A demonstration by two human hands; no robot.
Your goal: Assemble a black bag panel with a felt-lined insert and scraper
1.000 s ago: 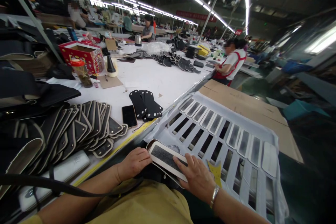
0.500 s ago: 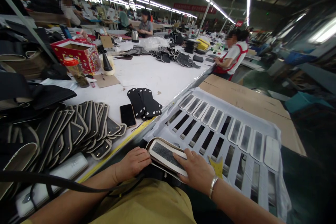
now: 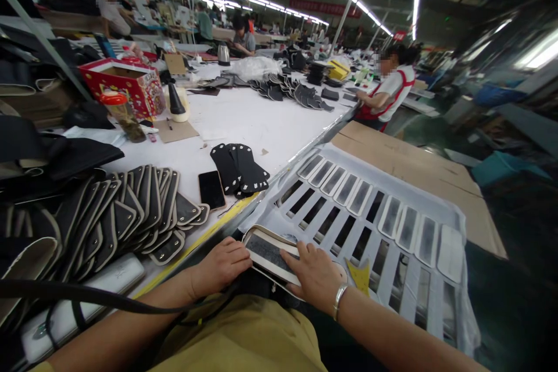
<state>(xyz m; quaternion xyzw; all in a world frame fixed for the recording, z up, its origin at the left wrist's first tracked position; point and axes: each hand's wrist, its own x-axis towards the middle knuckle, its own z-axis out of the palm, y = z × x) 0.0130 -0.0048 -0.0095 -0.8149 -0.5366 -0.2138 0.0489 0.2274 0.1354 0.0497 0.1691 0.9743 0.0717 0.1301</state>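
Note:
A flat oblong piece (image 3: pixel 267 249) with a white border and a grey-black centre lies on my lap, on top of other similar pieces. My left hand (image 3: pixel 222 264) grips its left end with curled fingers. My right hand (image 3: pixel 314 274), a metal bracelet on its wrist, presses flat on its right end with fingers stretched over it. Just beyond the hands lies a white slotted template sheet (image 3: pixel 370 215) with several similar pieces set in its slots.
A fanned row of black pieces with pale edges (image 3: pixel 126 215) and a phone (image 3: pixel 211 189) lie on the white table (image 3: pixel 261 122) at left, beside a small black stack (image 3: pixel 239 168). A red box (image 3: pixel 126 84) stands farther back. A person in a red apron (image 3: pixel 386 99) works at right, behind a cardboard sheet (image 3: pixel 405 168).
My right hand has slid leftward over the piece and lies flatter on it. The view has shifted slightly; the left hand keeps its grip.

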